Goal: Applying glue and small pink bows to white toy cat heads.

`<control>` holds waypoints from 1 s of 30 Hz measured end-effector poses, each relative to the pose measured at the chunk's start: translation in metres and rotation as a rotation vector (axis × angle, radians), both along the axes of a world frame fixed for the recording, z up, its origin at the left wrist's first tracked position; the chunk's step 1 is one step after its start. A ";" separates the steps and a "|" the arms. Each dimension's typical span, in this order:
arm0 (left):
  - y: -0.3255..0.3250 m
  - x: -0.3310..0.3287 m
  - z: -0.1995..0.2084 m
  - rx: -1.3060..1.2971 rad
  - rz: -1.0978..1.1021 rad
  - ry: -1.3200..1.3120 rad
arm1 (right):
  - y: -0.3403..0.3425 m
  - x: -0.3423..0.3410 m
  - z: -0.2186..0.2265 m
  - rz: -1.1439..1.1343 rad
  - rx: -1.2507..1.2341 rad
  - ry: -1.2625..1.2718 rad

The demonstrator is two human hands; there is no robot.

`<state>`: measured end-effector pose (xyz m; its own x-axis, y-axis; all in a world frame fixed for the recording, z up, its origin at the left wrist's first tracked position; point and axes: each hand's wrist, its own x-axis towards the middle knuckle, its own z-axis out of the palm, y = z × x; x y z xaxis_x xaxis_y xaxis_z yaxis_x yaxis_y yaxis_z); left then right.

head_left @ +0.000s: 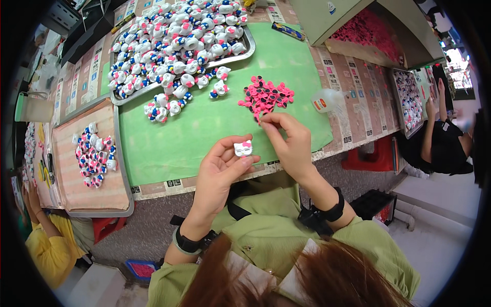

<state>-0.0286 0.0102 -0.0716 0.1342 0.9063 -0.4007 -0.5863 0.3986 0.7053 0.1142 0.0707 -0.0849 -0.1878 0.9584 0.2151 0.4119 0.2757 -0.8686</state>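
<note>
My left hand point(223, 166) is closed around a small white cat-head figurine point(243, 148) with a pink bow, held between thumb and fingers with its face up. Just to the right and above it, my right hand point(289, 140) pinches a small pink piece at its fingertips, at the near end of a pile of small pink-and-black discs point(266, 96). The pile lies on a green sheet point(169, 148). Several white, pink and blue figurines point(168, 106) lie on the sheet to the left of the pile.
A metal tray point(249, 45) heaped with figurines stands at the back. At the left, a cloth-lined tray point(66, 138) holds more. A clear bottle point(327, 101), a marker-like tube point(288, 31) and a box point(332, 18) of pink pieces stand around. Other people work at both sides.
</note>
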 end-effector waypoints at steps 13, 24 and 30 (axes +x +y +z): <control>-0.005 0.001 -0.002 0.055 -0.078 -0.057 | -0.009 0.001 0.004 0.175 -0.012 0.040; -0.002 -0.001 -0.003 0.078 -0.042 0.124 | -0.015 0.006 0.019 0.341 0.451 -0.115; -0.003 -0.005 0.005 0.008 -0.047 0.099 | -0.014 0.006 0.017 0.389 0.505 -0.194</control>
